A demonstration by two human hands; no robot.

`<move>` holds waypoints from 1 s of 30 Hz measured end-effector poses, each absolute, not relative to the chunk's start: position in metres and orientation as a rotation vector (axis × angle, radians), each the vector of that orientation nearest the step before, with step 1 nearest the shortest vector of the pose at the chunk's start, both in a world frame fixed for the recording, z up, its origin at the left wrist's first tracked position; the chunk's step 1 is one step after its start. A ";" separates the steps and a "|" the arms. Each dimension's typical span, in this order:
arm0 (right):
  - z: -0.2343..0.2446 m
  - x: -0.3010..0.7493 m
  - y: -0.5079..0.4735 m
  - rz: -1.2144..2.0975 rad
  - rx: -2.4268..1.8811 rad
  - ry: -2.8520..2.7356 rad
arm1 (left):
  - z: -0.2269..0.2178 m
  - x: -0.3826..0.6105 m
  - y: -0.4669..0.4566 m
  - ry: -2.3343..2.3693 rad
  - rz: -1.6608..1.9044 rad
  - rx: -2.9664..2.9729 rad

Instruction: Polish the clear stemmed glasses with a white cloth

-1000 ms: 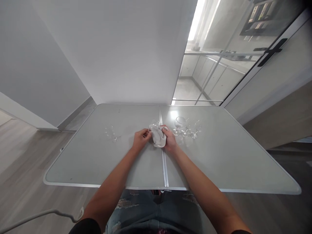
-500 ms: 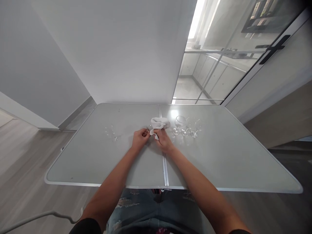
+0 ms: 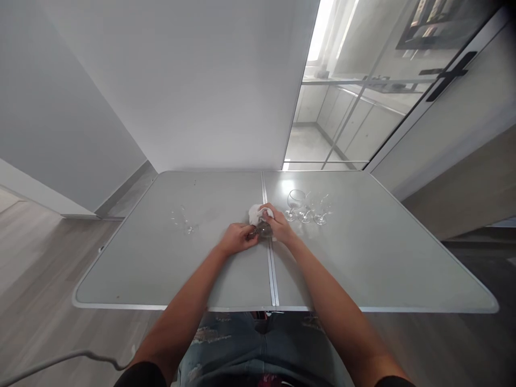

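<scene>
My left hand [image 3: 238, 238] is closed on the stem end of a stemmed glass [image 3: 264, 231], which lies sideways with its bowl toward the right. My right hand [image 3: 279, 223] grips a bunched white cloth [image 3: 255, 214] just above that bowl. Whether the cloth touches the glass there is hard to make out. To the right, three clear stemmed glasses stand close together, among them a round-bowled wine glass [image 3: 296, 200]. Farther left, another clear glass [image 3: 190, 229] is faint against the tabletop.
The pale folding table [image 3: 133, 258] has a metal seam [image 3: 272, 277] down its middle and a light rim. A white wall [image 3: 209, 97] rises behind it, with a glazed door [image 3: 342, 123] at the back right. A grey cable [image 3: 72, 355] hangs at the lower left.
The glass in my left hand has come down and nearer, its bowl now showing. My right hand has shifted right, and the cloth is bunched tighter.
</scene>
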State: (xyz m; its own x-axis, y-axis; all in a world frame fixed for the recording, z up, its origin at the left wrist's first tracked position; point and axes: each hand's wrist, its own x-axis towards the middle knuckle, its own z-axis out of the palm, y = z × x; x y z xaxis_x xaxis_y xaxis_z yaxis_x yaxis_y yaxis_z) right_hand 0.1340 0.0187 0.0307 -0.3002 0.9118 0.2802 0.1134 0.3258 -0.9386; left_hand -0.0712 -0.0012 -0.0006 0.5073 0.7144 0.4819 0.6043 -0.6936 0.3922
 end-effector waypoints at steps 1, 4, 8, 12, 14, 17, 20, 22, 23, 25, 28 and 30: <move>0.032 0.135 0.019 1.202 -0.881 -1.527 | 0.001 -0.071 -0.002 1.123 0.962 2.534; 0.035 0.137 0.019 1.455 -0.732 -1.158 | 0.004 -0.069 -0.003 1.085 1.048 2.360; 0.027 0.128 0.018 1.638 -0.636 -0.899 | 0.007 -0.066 -0.002 1.106 1.193 2.164; 0.018 0.111 0.015 1.622 -0.668 -0.896 | 0.010 -0.066 0.002 1.198 1.241 2.008; 0.015 0.104 0.012 1.482 -0.685 -0.925 | 0.010 -0.067 0.004 1.218 1.255 1.925; 0.012 0.098 0.005 1.274 -0.720 -1.077 | 0.009 -0.066 0.007 1.239 1.291 1.763; 0.007 0.097 -0.002 1.072 -0.796 -1.330 | 0.009 -0.065 0.008 1.205 1.298 1.629; 0.003 0.097 -0.005 0.920 -0.843 -1.481 | 0.010 -0.064 0.008 1.181 1.311 1.576; 0.001 0.097 -0.006 0.865 -0.852 -1.551 | 0.010 -0.064 0.009 1.174 1.325 1.552; -0.001 0.097 -0.006 0.801 -0.824 -1.707 | 0.010 -0.065 0.011 1.163 1.346 1.510; 0.002 0.097 -0.004 0.659 -0.732 -1.986 | 0.005 -0.068 0.015 1.140 1.348 1.463; 0.007 0.100 -0.001 0.491 -0.708 -2.138 | 0.001 -0.070 0.016 1.144 1.348 1.498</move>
